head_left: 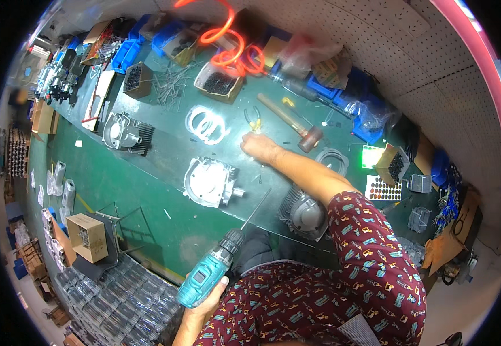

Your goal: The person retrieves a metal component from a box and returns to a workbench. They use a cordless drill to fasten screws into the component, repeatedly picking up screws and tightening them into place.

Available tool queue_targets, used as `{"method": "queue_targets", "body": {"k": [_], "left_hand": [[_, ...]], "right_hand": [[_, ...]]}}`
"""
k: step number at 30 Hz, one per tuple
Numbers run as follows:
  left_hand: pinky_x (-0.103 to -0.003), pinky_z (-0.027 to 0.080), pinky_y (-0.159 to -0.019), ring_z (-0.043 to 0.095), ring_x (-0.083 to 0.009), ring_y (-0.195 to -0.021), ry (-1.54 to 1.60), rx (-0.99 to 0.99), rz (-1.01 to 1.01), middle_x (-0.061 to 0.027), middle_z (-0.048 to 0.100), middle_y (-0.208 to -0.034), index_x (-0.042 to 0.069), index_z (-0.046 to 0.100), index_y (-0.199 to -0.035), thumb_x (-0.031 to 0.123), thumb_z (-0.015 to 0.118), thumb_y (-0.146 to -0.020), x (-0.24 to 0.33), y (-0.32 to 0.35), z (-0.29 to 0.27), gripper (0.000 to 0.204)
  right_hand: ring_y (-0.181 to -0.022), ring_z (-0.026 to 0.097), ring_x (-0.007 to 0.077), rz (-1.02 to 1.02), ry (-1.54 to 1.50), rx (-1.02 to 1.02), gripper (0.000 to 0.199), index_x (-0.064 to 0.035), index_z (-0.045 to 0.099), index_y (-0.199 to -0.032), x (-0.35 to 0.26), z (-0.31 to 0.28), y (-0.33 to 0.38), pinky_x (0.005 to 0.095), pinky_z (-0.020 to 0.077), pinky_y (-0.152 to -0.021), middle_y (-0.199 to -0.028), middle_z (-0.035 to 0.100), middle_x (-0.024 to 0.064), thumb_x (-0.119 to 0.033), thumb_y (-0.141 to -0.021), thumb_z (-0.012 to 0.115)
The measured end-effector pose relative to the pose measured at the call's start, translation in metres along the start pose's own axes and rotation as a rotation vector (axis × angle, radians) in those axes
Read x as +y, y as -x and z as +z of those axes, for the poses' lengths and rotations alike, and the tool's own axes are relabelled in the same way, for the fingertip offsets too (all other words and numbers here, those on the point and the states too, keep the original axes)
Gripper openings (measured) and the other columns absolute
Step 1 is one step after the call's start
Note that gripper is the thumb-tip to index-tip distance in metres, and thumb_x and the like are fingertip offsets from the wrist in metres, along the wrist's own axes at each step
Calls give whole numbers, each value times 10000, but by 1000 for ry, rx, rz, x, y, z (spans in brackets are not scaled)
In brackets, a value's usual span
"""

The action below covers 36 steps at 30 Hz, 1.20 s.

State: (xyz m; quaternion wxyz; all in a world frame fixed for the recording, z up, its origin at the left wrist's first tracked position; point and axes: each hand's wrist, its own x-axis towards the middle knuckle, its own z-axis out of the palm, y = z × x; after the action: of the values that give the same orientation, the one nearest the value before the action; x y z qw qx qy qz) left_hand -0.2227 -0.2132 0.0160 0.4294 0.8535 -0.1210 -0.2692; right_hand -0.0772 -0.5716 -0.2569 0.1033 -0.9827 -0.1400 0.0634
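Observation:
My left hand grips a teal cordless drill at the lower middle, its long thin bit slanting up to the right. Over the bench, my right hand has its fingers curled down; whatever they hold, if anything, is hidden. Just beyond it lie pliers with yellow handles. A finned grey metal housing sits left of the drill bit. Another finned housing stands beneath my right forearm, and a third housing is farther left. Shiny metal rings lie left of my right hand.
On the green bench, a wooden-handled mallet lies beyond my right forearm. A box of small dark screws and blue bins line the back. An orange coiled hose hangs there. A cardboard box stands lower left.

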Motion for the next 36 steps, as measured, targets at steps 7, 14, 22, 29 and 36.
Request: {"method": "queue_targets", "body": {"k": [7,14,22,29,36], "left_hand": [[-357,528,-783,664,-231,-866,69,-82,118,-92,705,-956,45,695,-1046,169,754,-859,-4,-22,-20,232],[-377,474,-926,597,-221,-1031,163,-298,81,-103,650,-1152,6,615,-1242,173,719,-891,-4,-56,-1,402],[-338,504,-824,616,-170,-910,128,-683,95,-43,667,-1014,31,654,-1183,176,740,-879,72,-48,92,348],[-355,520,-860,629,-178,-941,142,-717,37,-39,676,-1036,60,659,-1163,88,759,-852,110,-25,164,328],[-344,513,-845,622,-166,-930,5,-730,127,-27,676,-1029,60,657,-1184,145,782,-871,135,-13,208,347]], "right_hand": [[-759,715,267,368,-855,470,249,8,700,-1010,6,-48,48,381,591,-686,-835,710,168,-74,-777,672],[-658,671,146,796,-1819,742,255,77,647,-1084,-73,-174,220,271,580,-646,-838,685,96,-64,-874,681],[-842,668,155,586,-2166,1243,197,13,595,-1180,-116,-152,390,321,614,-761,-986,638,60,-79,-1008,566],[-915,681,184,502,-2232,1423,189,4,615,-1174,-98,-127,483,368,611,-827,-1008,671,94,-77,-1017,548],[-906,669,168,466,-2228,1404,203,-9,617,-1186,-72,-120,540,365,607,-818,-995,670,70,-100,-1011,571]]}}
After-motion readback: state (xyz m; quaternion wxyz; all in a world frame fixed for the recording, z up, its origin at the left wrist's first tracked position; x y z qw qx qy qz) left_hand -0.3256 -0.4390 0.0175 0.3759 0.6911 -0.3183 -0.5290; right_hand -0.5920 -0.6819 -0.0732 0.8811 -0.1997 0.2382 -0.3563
